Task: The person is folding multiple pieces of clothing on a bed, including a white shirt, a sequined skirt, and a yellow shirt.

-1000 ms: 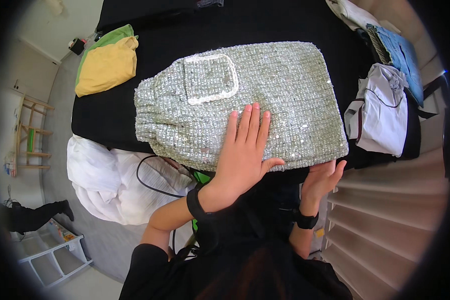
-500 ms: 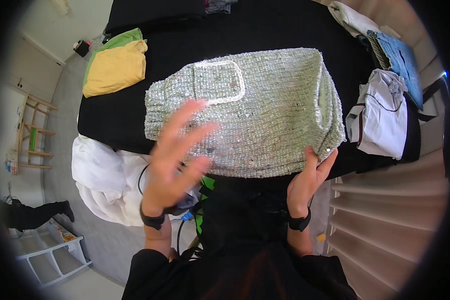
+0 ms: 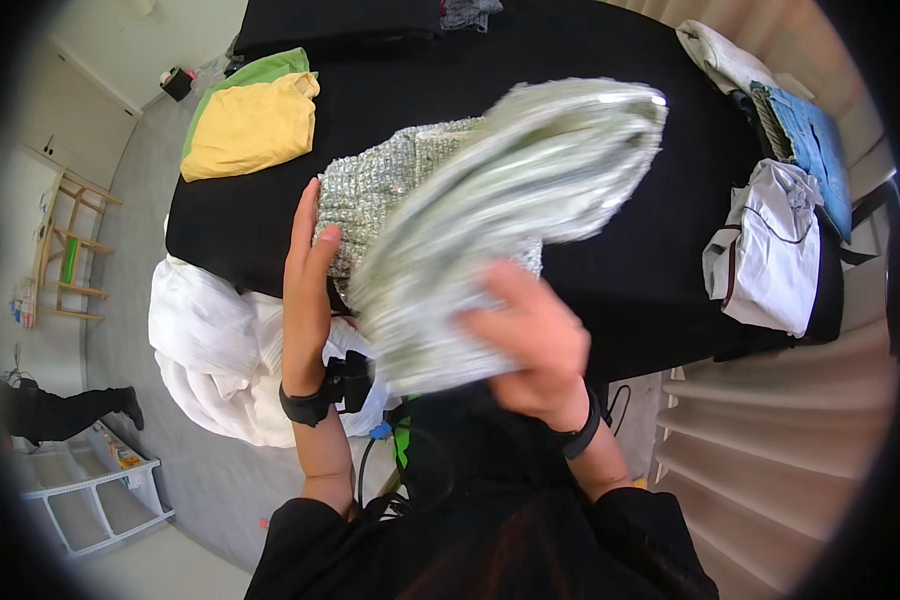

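A sparkly grey-green knit garment (image 3: 395,165) lies partly on the black-covered table, with its right part lifted and swung over toward the left, blurred by motion. My right hand (image 3: 540,345), also smeared, grips the near edge of the lifted part. At the garment's left end, my left hand (image 3: 310,275) rests against the edge, its fingers stretched out and the thumb near the fabric's top. The raised fold covers most of the garment's middle.
A yellow garment (image 3: 255,125) and a green one (image 3: 270,68) lie at the table's left. At the right are white folded clothing (image 3: 770,245) and folded blue denim (image 3: 810,145). White fabric (image 3: 205,335) is heaped left of the table, and a beige curtain (image 3: 760,440) hangs at the right.
My right hand has lifted the garment's right end and carried it leftward over the rest. My left hand has moved from above the fabric to its left end.
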